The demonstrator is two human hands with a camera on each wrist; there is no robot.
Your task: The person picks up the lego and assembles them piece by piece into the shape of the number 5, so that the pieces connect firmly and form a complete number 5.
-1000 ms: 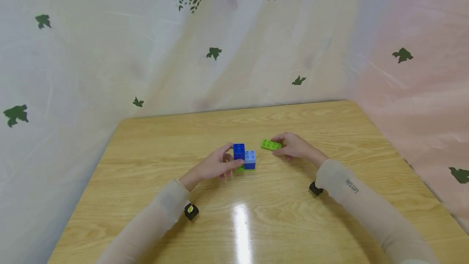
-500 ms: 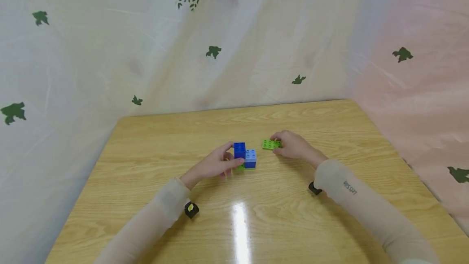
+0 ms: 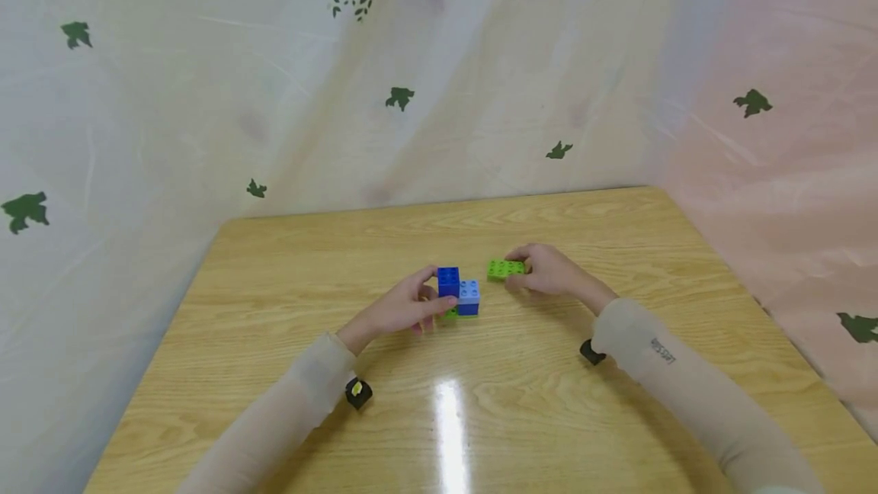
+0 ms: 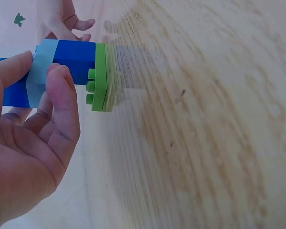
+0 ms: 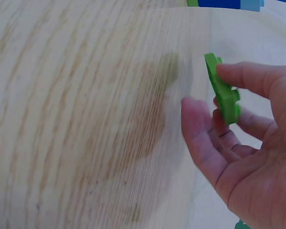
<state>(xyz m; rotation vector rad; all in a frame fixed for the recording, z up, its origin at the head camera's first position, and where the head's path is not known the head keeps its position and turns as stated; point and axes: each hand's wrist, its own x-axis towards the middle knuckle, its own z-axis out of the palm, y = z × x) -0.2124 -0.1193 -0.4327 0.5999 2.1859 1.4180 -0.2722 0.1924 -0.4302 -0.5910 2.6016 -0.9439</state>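
My left hand (image 3: pixel 401 309) grips a stack of toy building bricks between thumb and fingers. A dark blue brick (image 3: pixel 448 278) tops it, beside a lower light blue brick (image 3: pixel 469 290). In the left wrist view, light blue (image 4: pixel 41 62) sits against dark blue (image 4: pixel 78 59), and a thin green base plate (image 4: pixel 100 78) with studs lies at the table end. Just to the right, my right hand (image 3: pixel 552 273) pinches a flat green studded brick (image 3: pixel 499 270) by its right end. The right wrist view has this green brick (image 5: pixel 223 90) tilted and raised off the table, its shadow apart.
A wooden table (image 3: pixel 329 250) spreads under both arms, with a bright light streak (image 3: pixel 450 425) at the front. Behind and beside it hangs a leaf-patterned cloth (image 3: pixel 473 97). Dark camera mounts (image 3: pixel 358 393) sit under the wrists.
The right hand has tilted the flat green brick and shifted it slightly left, toward the stack. The left hand and its stack stay about where they were.
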